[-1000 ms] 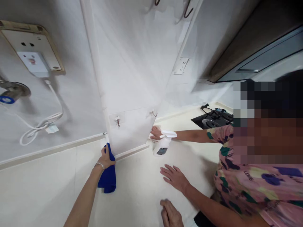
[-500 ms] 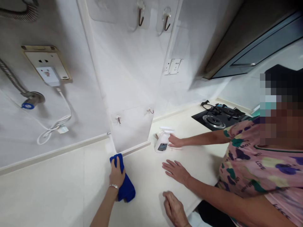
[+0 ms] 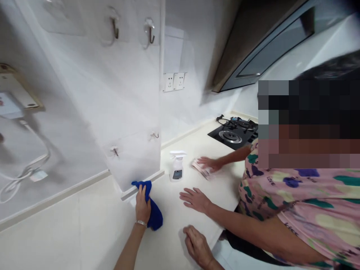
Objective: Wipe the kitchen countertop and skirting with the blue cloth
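My left hand point(image 3: 143, 208), with a bracelet at the wrist, is closed around a blue cloth point(image 3: 155, 214). It presses the cloth on the pale countertop point(image 3: 95, 225) by the low ledge point(image 3: 143, 184) at the foot of the wall. On the counter near its front edge rests my right hand point(image 3: 197, 245), its fingers curled together with no object showing in them. A white spray bottle point(image 3: 177, 168) stands upright beyond my hands, touched by neither.
A co-worker at the right has one hand point(image 3: 209, 164) on a light-coloured cloth point(image 3: 203, 170) and the other hand point(image 3: 195, 200) flat on the counter. Farther back are a gas stove point(image 3: 230, 136) and a range hood point(image 3: 253, 56). Hooks point(image 3: 114, 150) and sockets point(image 3: 174, 81) are on the wall.
My view has swung right. My left hand has moved the cloth along the ledge to the right. The co-worker's cloth hand has come away from the spray bottle.
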### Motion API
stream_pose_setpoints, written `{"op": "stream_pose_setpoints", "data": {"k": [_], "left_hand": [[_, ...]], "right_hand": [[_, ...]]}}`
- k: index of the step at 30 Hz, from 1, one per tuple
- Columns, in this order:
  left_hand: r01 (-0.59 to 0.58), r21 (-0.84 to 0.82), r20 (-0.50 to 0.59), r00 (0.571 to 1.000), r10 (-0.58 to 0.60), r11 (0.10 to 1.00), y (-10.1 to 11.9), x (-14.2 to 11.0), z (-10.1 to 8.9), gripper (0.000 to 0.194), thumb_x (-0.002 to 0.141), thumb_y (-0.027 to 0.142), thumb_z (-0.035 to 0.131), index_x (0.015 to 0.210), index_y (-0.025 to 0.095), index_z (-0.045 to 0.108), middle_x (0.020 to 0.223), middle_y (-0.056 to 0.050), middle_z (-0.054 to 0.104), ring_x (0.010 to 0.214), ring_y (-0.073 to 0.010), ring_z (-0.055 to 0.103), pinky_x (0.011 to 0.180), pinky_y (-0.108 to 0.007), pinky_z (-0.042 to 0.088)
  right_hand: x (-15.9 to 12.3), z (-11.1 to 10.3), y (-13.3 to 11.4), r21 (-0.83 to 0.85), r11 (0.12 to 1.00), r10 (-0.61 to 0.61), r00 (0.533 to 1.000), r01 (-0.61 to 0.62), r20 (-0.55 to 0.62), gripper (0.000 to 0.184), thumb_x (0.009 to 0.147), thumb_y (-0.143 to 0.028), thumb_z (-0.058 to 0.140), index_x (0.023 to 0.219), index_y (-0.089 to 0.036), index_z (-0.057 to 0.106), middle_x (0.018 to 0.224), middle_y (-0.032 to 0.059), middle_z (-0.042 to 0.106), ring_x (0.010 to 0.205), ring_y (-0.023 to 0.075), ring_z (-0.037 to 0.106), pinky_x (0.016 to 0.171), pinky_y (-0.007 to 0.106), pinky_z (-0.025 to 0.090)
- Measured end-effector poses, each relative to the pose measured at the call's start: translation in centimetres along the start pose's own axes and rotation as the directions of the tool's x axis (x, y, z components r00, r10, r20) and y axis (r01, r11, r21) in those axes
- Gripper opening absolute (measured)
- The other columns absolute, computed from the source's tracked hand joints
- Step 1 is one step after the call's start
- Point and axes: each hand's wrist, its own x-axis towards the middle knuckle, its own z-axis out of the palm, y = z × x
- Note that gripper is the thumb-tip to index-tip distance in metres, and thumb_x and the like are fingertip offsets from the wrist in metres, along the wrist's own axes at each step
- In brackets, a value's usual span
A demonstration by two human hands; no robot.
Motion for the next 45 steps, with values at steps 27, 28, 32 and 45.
{"op": "stream_pose_setpoints", "data": {"k": [27,28,32,45], "left_hand": [[-0.349,0.111,0.487,0.836,0.255,0.931,2.7,10.7,8.7,0.065,0.089,0.008,0.031,0.151,0.028,0.034,0.139,-0.011,0.058,0.12,-0.0297,0.051,0.099,-0.048,0.048],[-0.345,0.118,0.493,0.835,0.247,0.931,3.0,11.0,8.8,0.064,0.089,0.008,0.03,0.15,0.026,0.037,0.136,-0.013,0.059,0.118,-0.03,0.051,0.098,-0.049,0.048],[-0.31,0.163,0.5,0.844,0.192,0.937,4.6,12.0,9.3,0.062,0.089,0.006,0.026,0.146,0.019,0.045,0.12,-0.017,0.066,0.114,-0.0316,0.05,0.094,-0.05,0.046],[-0.218,0.235,0.491,0.868,0.078,0.947,3.4,9.5,4.0,0.067,0.086,0.006,0.026,0.146,0.029,0.045,0.143,-0.012,0.055,0.119,-0.0369,0.047,0.084,-0.057,0.054]], "right_hand": [[-0.1,0.2,0.1,0.01,0.998,0.055,0.998,-0.055,-0.03,0.034,0.086,-0.009,0.041,0.112,-0.025,0.055,0.088,0.004,0.064,0.082,0.0176,0.066,0.076,0.029,0.056],[-0.1,0.2,0.1,0.017,0.998,0.06,0.998,-0.06,-0.03,0.033,0.087,-0.011,0.041,0.113,-0.025,0.055,0.088,0.0042,0.064,0.082,0.018,0.066,0.076,0.03,0.057],[0.1,0.0,0.3,0.035,0.996,0.082,0.996,-0.081,-0.031,0.034,0.087,-0.014,0.043,0.113,-0.032,0.056,0.086,0.0019,0.063,0.077,0.0195,0.065,0.069,0.031,0.058],[0.6,0.2,-0.1,-0.057,0.998,0.026,0.998,-0.029,-0.066,0.037,0.079,-0.003,0.037,0.107,-0.025,0.051,0.085,0.0016,0.059,0.075,0.0161,0.061,0.069,0.026,0.05]]}}
